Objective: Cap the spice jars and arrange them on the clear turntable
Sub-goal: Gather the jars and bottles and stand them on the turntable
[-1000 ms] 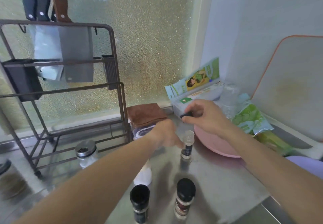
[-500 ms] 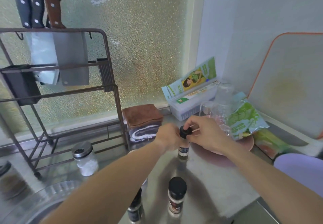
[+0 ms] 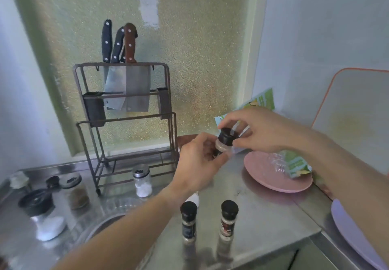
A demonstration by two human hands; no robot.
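My left hand (image 3: 196, 160) grips small clear glass spice jar (image 3: 221, 148) | my right hand (image 3: 261, 129) pinches its round black plastic cap (image 3: 226, 136) | 2 capped jars below my hands on steel counter (image 3: 263, 223)

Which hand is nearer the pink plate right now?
Right. The right hand holds the black cap just above the pink plate's far rim; the left hand, gripping the jar, sits further left.

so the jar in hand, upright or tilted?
Tilted: spice jar leans top-right in the left hand, lifted off the counter; right hand grips its black cap.
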